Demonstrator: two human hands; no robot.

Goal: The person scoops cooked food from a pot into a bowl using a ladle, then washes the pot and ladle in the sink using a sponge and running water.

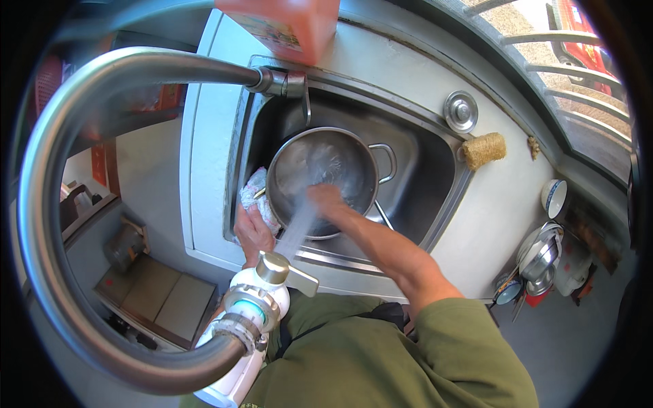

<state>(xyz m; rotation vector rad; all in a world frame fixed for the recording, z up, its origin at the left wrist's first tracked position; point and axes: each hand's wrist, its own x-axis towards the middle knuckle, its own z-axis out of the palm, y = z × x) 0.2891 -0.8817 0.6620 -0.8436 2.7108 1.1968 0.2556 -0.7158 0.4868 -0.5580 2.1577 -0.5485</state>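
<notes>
A stainless steel pot [357,148] stands in the sink [423,168], and its visible loop handle points right. Water from the faucet's white filter head [255,285] streams into it. My right hand [326,200] reaches inside the pot, blurred; its fingers cannot be made out. At the pot's left side, my left hand [253,232] grips a pale patterned cloth [253,189] against the pot wall. The cloth hides that side of the pot. A thin metal rod [383,214] shows in the sink at the pot's lower right.
A large curved faucet pipe [38,204] arches across the left. An orange plastic jug [291,30] stands behind the sink. On the right counter are a metal sink strainer [460,111] and a tan scrubber [484,151]. Bowls [553,198] and metalware [541,255] sit at far right.
</notes>
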